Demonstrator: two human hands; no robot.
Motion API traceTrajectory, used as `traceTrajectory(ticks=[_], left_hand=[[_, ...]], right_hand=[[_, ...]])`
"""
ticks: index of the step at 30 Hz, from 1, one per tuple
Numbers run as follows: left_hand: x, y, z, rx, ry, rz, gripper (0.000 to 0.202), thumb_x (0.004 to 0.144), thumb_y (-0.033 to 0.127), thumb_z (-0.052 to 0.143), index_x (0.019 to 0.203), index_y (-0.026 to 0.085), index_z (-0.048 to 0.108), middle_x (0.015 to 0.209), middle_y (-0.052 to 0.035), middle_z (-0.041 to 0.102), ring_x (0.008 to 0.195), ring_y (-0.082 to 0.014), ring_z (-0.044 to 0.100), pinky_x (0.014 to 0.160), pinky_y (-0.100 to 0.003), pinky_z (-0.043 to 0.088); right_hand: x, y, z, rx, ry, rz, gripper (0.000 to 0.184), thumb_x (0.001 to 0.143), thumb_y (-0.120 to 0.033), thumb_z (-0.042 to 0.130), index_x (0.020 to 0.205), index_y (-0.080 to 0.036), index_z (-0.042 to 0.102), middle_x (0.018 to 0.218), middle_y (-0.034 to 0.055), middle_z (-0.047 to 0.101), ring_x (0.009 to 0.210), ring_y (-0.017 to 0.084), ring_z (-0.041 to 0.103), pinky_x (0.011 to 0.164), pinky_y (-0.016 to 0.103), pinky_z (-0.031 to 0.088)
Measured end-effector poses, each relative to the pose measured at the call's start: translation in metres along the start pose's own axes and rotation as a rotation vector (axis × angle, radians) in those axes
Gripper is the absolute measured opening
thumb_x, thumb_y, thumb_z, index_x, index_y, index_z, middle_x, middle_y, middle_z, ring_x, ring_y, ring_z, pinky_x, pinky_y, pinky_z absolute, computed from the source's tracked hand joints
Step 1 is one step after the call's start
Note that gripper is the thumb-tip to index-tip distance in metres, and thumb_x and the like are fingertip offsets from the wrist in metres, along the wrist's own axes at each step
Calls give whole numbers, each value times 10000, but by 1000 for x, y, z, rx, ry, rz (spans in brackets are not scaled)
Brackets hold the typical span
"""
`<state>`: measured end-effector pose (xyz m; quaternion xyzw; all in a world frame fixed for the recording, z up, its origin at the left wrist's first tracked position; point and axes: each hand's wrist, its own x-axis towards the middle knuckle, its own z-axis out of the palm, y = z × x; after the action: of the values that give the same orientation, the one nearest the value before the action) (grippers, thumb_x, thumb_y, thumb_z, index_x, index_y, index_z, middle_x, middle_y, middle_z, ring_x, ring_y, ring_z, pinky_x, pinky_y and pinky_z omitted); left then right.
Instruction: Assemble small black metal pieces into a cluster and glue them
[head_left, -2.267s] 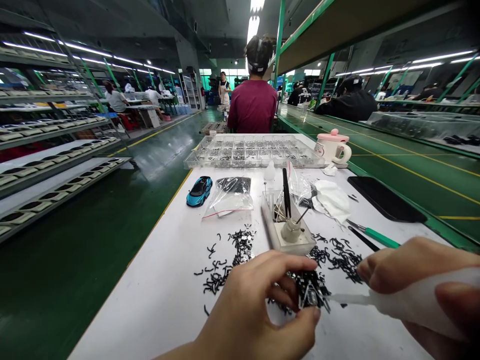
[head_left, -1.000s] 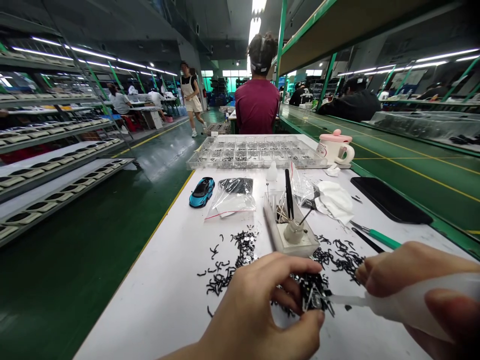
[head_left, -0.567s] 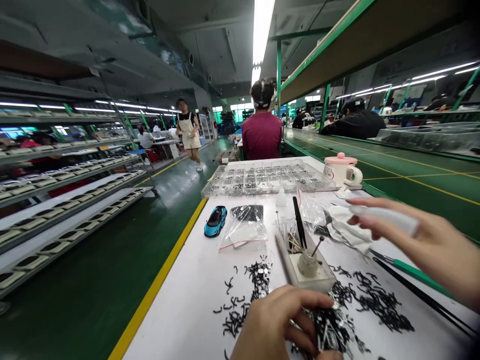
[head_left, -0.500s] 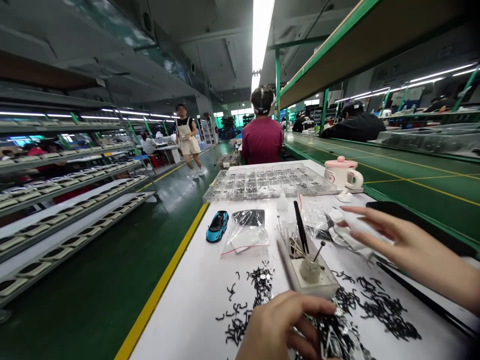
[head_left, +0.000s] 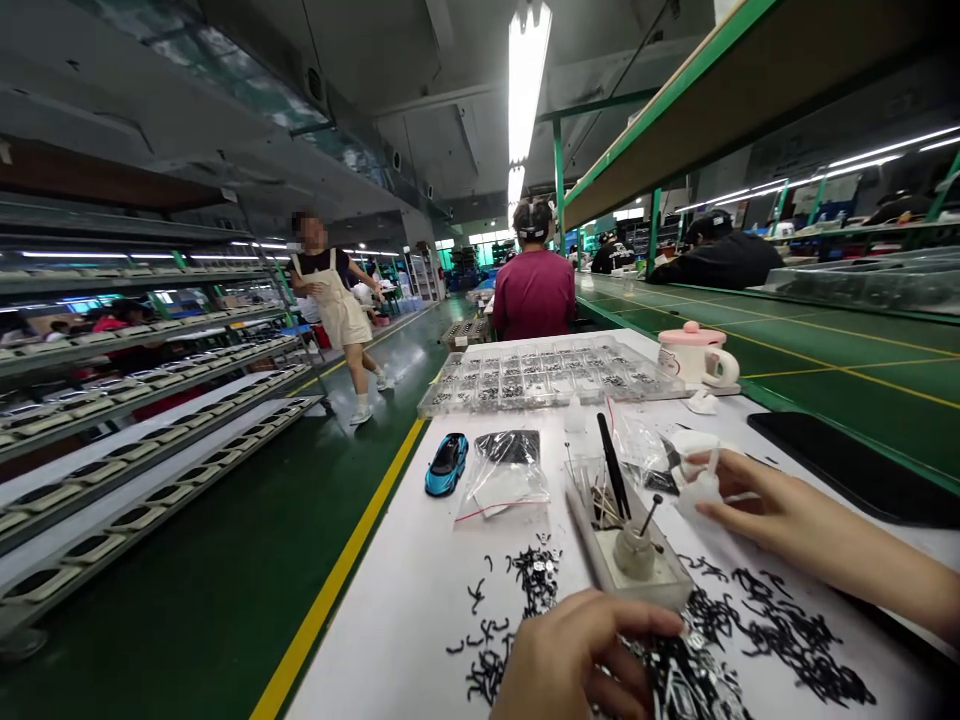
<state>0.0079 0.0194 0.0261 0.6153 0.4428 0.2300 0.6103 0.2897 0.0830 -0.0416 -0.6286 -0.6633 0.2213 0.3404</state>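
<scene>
Work looks partway along at a white table (head_left: pixel 397 640), where we read the clock from the tool box (head_left: pixel 660 598) at the centre of the dial. Our left hand (head_left: pixel 589 650), at 7 o'clock, curls its fingers over a black-and-silver part (head_left: pixel 684 690) at 5 o'clock; we appear to hold it, though we cannot tell how firmly, as the thumb is out of frame. Our right hand (head_left: pixel 765 505), at 3 o'clock, grasps a white bottle (head_left: pixel 701 495) between thumb and fingers at 2 o'clock, its spout upward and well apart from the part. How much is done we can only estimate: the part is cut off by the lower edge, and its details are too small to show whether it is complete. What is left looks plentiful, as loose black hooks (head_left: pixel 799 640) lie heaped at 4 o'clock, more small pieces (head_left: pixel 538 580) lie scattered at 8 o'clock, and a divided tray (head_left: pixel 540 403) at 11 o'clock holds tiny bits in its compartments. At 10 o'clock, a blue toy car (head_left: pixel 447 465) sits just beside a clear plastic bag (head_left: pixel 502 490), both away from our hands.
</scene>
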Motion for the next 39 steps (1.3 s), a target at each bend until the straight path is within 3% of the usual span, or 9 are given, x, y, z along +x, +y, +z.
traceTrajectory(ticks=[3, 6, 8, 10, 13, 17, 21, 30, 39], left_hand=[[-2, 3, 1, 27, 42, -9, 497, 539, 290, 763, 1026, 191, 731, 745, -22, 501, 662, -151, 520, 660, -273, 454], [-4, 7, 2, 14, 98, 0, 401, 628, 230, 703, 1028, 208, 712, 743, -1, 491, 659, -130, 514, 639, -243, 439], [-5, 9, 2, -34, 151, -6, 380, 661, 228, 702, 1039, 200, 690, 731, 16, 480, 656, -116, 510, 647, -228, 432], [-5, 9, 1, -91, 186, -10, 385, 686, 245, 720, 1062, 184, 665, 709, 30, 470, 647, -104, 499, 643, -217, 418], [-1, 4, -2, -179, 165, -31, 449, 707, 293, 755, 1121, 185, 620, 675, 48, 450, 637, -96, 477, 627, -204, 394], [6, -6, -5, -225, 135, -38, 510, 713, 307, 773, 1170, 189, 582, 692, 38, 505, 669, -107, 502, 650, -207, 404], [7, -6, -4, -235, 119, -38, 484, 718, 288, 764, 1155, 177, 588, 670, 43, 508, 637, -95, 500, 618, -191, 398], [4, 0, -3, -235, 90, -46, 486, 702, 285, 762, 1131, 142, 583, 623, 54, 498, 604, -89, 489, 601, -190, 404], [5, -6, -7, -201, 125, -24, 481, 745, 329, 744, 1180, 206, 577, 758, 0, 604, 753, -160, 581, 719, -265, 434]], right_hand=[[-9, -16, -16, -97, 141, 1, 631, 747, -638, 542, 1226, -237, 448, 1092, 115, 611, 962, 307, 605, 827, 473, 503], [-25, -45, -26, -246, 295, -108, 487, 792, -617, 519, 1099, -241, 480, 970, 78, 592, 820, 267, 590, 711, 422, 479], [-37, -65, -25, -228, 147, -160, 288, 875, -519, 482, 946, -241, 502, 829, 33, 584, 687, 198, 555, 581, 322, 441], [-49, -81, -18, -171, -185, -180, 185, 941, -385, 438, 852, -241, 514, 722, -4, 568, 614, 154, 512, 519, 265, 387], [-64, -95, -4, -185, -469, -270, 131, 946, -228, 462, 844, -238, 544, 733, -31, 586, 625, 129, 519, 559, 252, 378], [-76, -99, 8, -275, -463, -364, 210, 844, -137, 619, 1014, -252, 579, 948, -21, 661, 812, 179, 631, 701, 291, 451], [-80, -98, 20, -443, -441, -442, 278, 727, -72, 665, 960, -212, 608, 912, 14, 700, 758, 234, 669, 641, 309, 462], [-74, -89, 39, -578, -370, -576, 225, 715, 7, 528, 817, -192, 551, 753, 5, 651, 523, 176, 594, 452, 289, 242], [-83, -108, 20, -435, -596, -475, 221, 744, 11, 574, 843, -186, 577, 838, 6, 662, 680, 162, 621, 565, 241, 416]])
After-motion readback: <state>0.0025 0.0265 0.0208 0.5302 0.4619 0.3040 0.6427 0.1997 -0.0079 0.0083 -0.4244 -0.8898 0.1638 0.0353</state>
